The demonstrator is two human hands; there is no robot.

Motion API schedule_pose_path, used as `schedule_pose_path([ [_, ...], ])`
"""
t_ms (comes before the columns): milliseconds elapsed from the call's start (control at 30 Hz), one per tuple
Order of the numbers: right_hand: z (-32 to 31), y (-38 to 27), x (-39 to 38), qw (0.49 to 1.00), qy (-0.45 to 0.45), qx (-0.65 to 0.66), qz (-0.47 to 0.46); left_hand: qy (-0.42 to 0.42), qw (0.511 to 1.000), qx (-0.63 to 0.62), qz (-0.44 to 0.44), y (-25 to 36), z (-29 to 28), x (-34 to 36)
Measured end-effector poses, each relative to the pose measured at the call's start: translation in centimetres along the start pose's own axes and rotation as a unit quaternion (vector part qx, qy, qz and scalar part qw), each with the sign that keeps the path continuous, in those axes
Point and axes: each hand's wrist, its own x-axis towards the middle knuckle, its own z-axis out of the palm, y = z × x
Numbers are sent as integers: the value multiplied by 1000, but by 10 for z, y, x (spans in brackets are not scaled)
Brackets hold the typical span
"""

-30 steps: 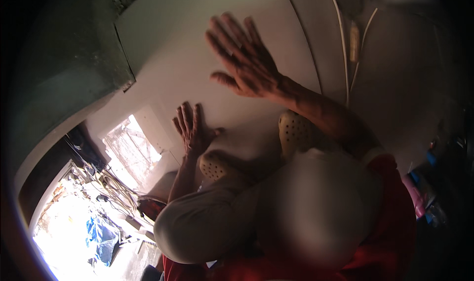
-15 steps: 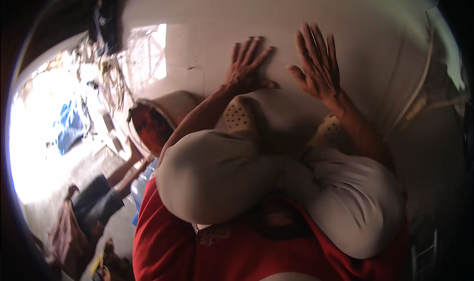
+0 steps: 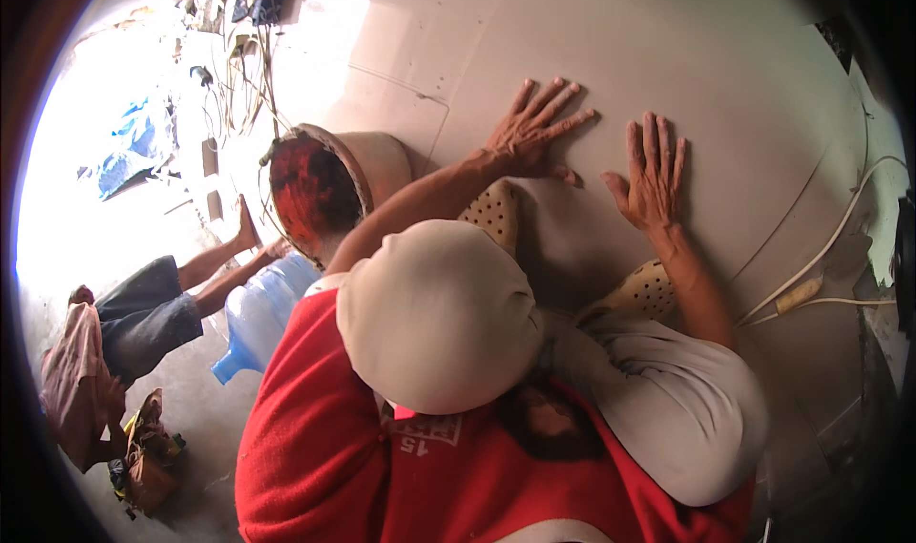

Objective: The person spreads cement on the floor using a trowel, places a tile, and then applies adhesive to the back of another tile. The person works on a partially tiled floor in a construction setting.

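Both of my hands lie palm down on a broad, pale, smooth board point(image 3: 725, 85), fingers spread. My left hand point(image 3: 534, 133) reaches from beside the bucket point(image 3: 372, 156); my right hand point(image 3: 649, 180) is a little lower and to the right, apart from it. Neither holds anything. Beneath my arms show perforated tan sandals point(image 3: 489, 217) and my bent knees in light trousers point(image 3: 439, 314). Thin lines mark the board's surface near my left hand.
At left, another person point(image 3: 143, 328) has bare legs stretched beside a blue water jug point(image 3: 258, 319) and a tool bag point(image 3: 153, 452). The bucket is red inside. Cables point(image 3: 239, 85) hang at upper left; a cord with a tan piece point(image 3: 797, 295) lies right.
My right hand has come down from higher up to rest spread on the board. The view has turned, bringing the bucket, jug and other person further into sight.
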Motion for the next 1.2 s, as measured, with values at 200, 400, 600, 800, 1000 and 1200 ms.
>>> schedule_pose_path([
  [200, 10, 10, -17, 999, 29, -26, 19, -17, 1000, 0, -7, 4, -6, 3],
  [400, -7, 50, -90, 974, 78, -68, 203, 133, 975, -17, -180, -25, 9, -14],
  [600, -28, 87, -188, 903, 75, -93, 412, 201, 867, -27, -456, -42, 20, -40],
  [800, -77, 102, -108, 943, 87, -131, 292, 129, 924, -11, -359, -36, -6, -10],
  [1000, -196, 141, 126, 943, 287, -163, 27, 35, 919, -22, -393, -29, -20, 17],
  [1200, -125, 139, 245, 954, 235, -179, 51, 41, 920, -63, -385, -29, -19, 15],
])
